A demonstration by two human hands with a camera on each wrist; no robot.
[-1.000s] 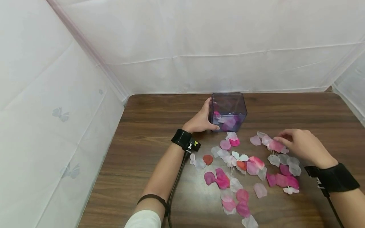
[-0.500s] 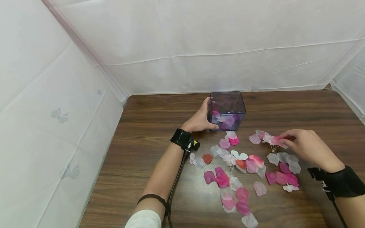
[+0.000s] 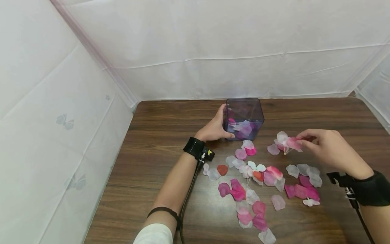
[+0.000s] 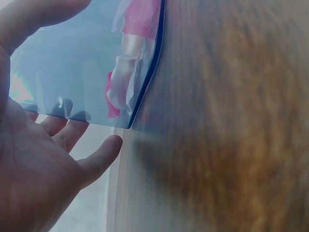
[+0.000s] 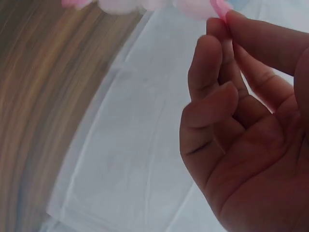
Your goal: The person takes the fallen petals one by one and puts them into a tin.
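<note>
A clear purple box with several petals inside stands on the wooden table. My left hand holds its left side, thumb along the front bottom edge. In the left wrist view the box sits against the fingers of my left hand, and pink petals show through its wall. My right hand pinches a small cluster of pink and white petals, lifted just above the table to the right of the box. The right wrist view has thumb and forefinger of my right hand closed on the petal cluster.
Several loose pink, red and white petals lie scattered on the table in front of the box, reaching toward the near edge. White cloth walls close in the left, back and right sides. A cable runs along my left forearm.
My right hand has lifted the petal cluster off the table and moved it slightly up and toward the box. The left hand and the box have stayed put.
</note>
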